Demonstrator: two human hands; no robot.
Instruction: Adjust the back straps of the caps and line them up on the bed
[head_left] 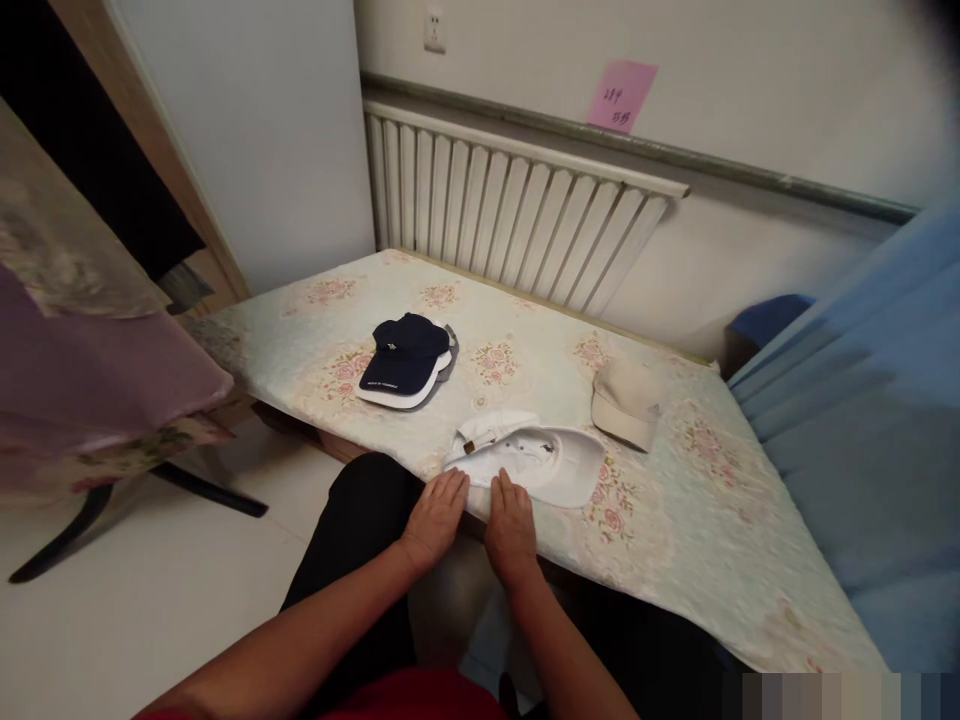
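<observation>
A white cap point(577, 468) lies on the table's near edge, its inside showing and its brim toward the right. The back strap with a small metal buckle point(469, 447) is at its left end. My left hand point(437, 515) rests at the cap's near left edge, fingers stretched out and flat. Beside it, my right hand point(511, 525) has its straight fingertips on the near side of the cap. Both thumbs are mostly hidden. Farther back on the left sits a stack of caps, a navy cap point(405, 355) on top of white and grey ones. To the right lies a beige cap point(628, 403).
A flowered cloth point(525, 375) covers the table. Behind it are a white radiator point(495, 200) and a wall with a pink note point(621, 96). A blue curtain point(877, 430) hangs on the right; a cloth-draped chair point(97, 370) stands on the left.
</observation>
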